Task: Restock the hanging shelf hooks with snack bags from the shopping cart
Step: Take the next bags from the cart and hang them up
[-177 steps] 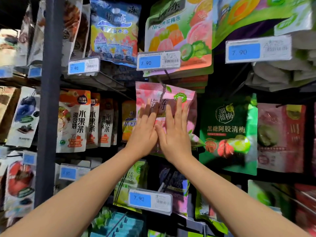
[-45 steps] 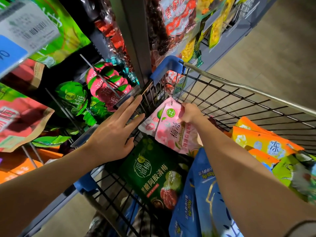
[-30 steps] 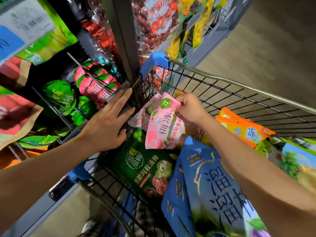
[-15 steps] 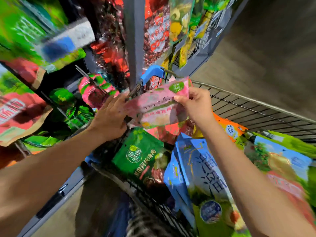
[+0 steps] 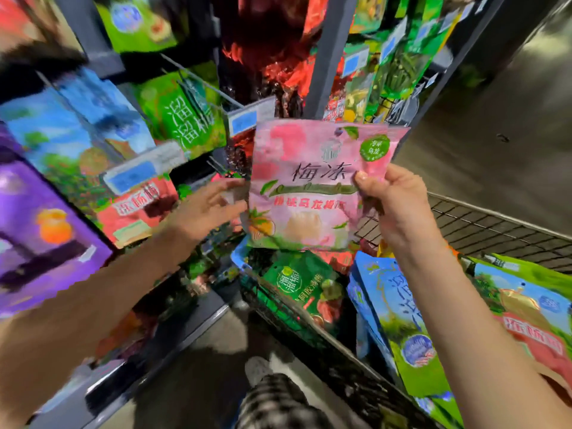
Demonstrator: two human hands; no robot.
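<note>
A pink snack bag (image 5: 309, 187) with a green round label hangs upright in the air above the wire shopping cart (image 5: 483, 224). My right hand (image 5: 393, 205) pinches its right edge. My left hand (image 5: 204, 209) touches the bag's left edge with fingers spread; whether it grips is unclear. Inside the cart lie a dark green bag (image 5: 305, 286) and blue-green bags (image 5: 399, 320). The hanging shelf hooks (image 5: 198, 80) with price tags (image 5: 250, 117) stand behind and to the left. The picture is blurred.
Green, blue, purple and red bags fill the hooks at left. A grey shelf upright (image 5: 325, 54) rises behind the pink bag. Bare floor (image 5: 495, 134) lies at right. My checked trouser leg and shoe (image 5: 263, 373) show beside the cart.
My right hand has lifted the pink bag out of the cart and turned it upright. My left hand left the cart rim and came to the bag's left edge. The view tilted up towards the shelf.
</note>
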